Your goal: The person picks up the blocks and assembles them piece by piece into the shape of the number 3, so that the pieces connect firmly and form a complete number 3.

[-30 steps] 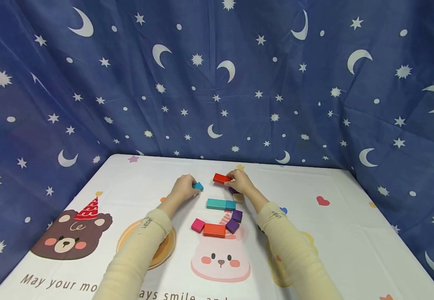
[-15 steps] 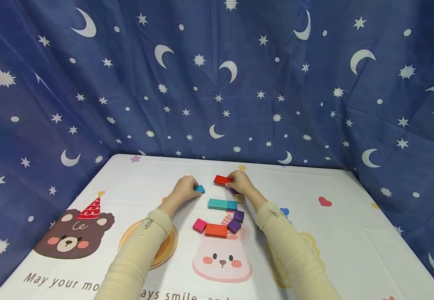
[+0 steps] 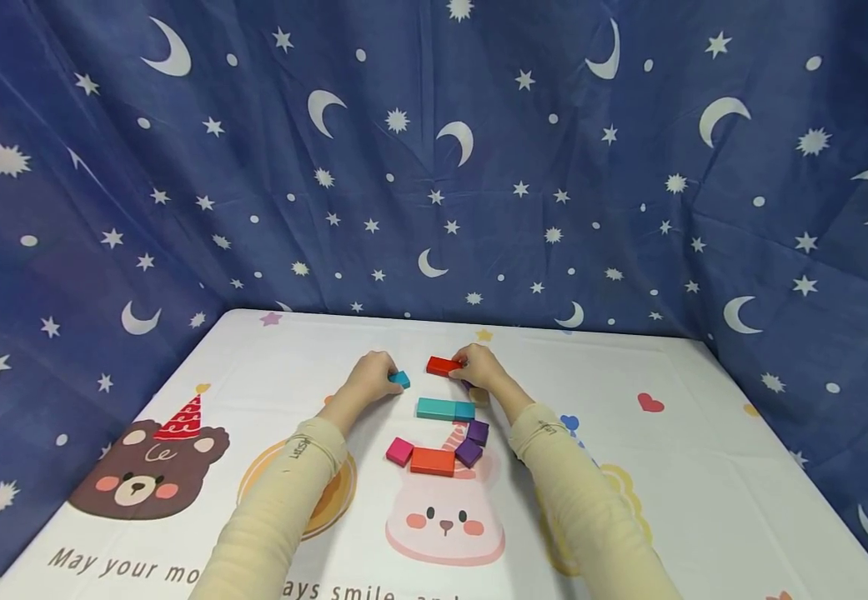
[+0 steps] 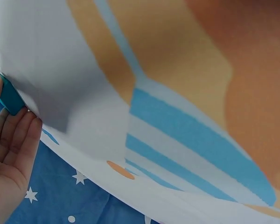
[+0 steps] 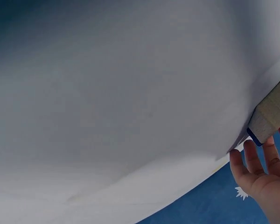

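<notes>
In the head view, my left hand pinches a small blue block between thumb and fingers at the table's far middle. The same blue block shows at the edge of the left wrist view. To the right, my right hand holds the right end of a long red block. Below that hand, a purple block and a plain wooden block are partly hidden. The wooden block appears beside my fingers in the right wrist view.
Nearer me lie a teal block touching a blue block, then two purple blocks, an orange-red block and a pink block, forming a bent line. A printed white cloth covers the table; a starry curtain hangs behind.
My right hand has brought the red block slightly nearer to me and a little left. The left hand stays almost still with the blue block; the other blocks have not moved.
</notes>
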{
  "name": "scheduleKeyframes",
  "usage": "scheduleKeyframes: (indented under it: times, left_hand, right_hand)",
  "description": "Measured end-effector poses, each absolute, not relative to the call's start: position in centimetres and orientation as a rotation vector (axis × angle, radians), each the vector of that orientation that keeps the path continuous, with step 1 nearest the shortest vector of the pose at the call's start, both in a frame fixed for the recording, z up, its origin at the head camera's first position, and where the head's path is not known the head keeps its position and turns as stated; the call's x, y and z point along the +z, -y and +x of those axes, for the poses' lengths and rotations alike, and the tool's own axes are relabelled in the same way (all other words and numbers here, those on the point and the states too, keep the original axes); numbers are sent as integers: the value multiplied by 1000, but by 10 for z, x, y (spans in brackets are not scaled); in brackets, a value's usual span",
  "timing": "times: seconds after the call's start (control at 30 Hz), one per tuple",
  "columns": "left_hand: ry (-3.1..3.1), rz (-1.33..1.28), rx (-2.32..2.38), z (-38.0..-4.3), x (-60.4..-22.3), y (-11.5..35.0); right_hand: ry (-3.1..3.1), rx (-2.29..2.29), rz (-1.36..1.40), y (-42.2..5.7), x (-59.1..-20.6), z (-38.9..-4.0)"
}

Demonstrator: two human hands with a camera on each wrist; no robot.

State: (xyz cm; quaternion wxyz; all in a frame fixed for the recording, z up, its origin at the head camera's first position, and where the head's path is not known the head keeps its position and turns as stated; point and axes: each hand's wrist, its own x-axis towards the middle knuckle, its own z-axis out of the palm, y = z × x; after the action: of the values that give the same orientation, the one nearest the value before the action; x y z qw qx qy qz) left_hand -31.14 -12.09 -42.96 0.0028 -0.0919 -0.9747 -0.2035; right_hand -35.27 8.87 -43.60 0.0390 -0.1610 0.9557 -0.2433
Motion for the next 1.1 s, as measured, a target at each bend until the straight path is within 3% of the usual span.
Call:
scheduleKeyframes:
  times: [1.1]
  left_hand:
    - [3067,-267,-639,-311,-425,119]
  right_hand:
    - [-2848,-634,-509,-84,-427,-355]
